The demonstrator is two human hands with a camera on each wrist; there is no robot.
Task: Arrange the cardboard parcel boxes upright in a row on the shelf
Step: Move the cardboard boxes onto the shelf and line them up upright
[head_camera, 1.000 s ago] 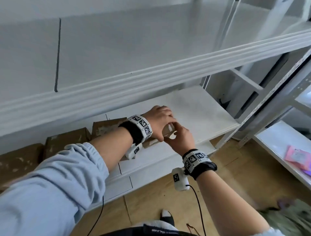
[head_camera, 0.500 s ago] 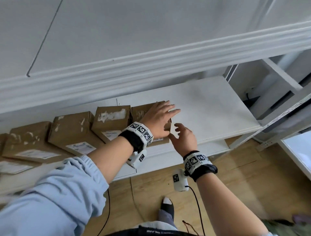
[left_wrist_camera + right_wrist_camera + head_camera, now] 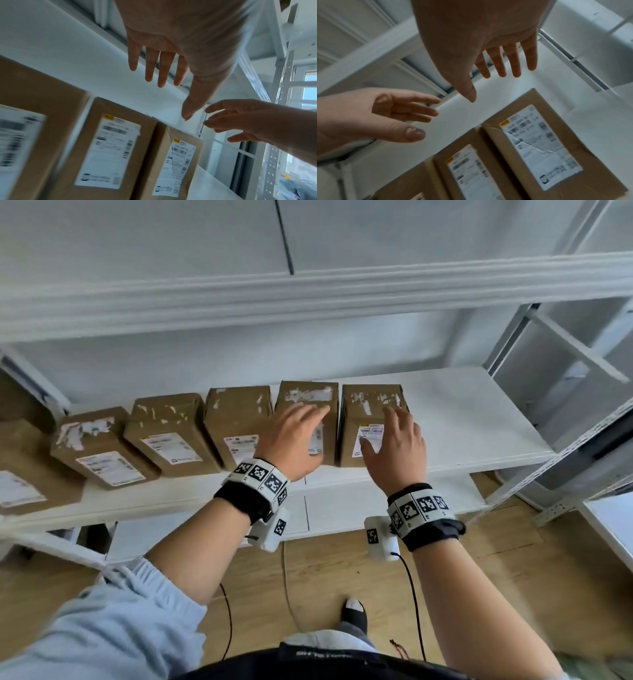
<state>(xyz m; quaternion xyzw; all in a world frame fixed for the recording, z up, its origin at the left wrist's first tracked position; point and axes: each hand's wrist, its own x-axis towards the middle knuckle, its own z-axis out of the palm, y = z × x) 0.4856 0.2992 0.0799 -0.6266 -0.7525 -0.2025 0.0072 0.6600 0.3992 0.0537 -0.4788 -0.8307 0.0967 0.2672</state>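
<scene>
Several brown cardboard parcel boxes with white labels stand side by side on the white shelf (image 3: 462,412). The rightmost box (image 3: 371,402) ends the row, with the neighbouring box (image 3: 306,395) close against it. My left hand (image 3: 298,429) hovers in front of the neighbouring box, fingers straight and spread. In front of the rightmost box my right hand (image 3: 394,440) is also open. The left wrist view shows my left hand (image 3: 163,67) in the air above the labelled boxes (image 3: 109,148). My right hand (image 3: 496,60) holds nothing over the rightmost box (image 3: 539,146).
An upper shelf edge (image 3: 308,296) runs close above the boxes. Bare shelf board lies right of the row. A perforated metal upright (image 3: 565,457) stands at the right. Below is a wooden floor (image 3: 342,573) with cables.
One second ago both hands were together at the rightmost box. They have since let go and drawn back, fingers spread. The view has shifted left, so more of the row shows.
</scene>
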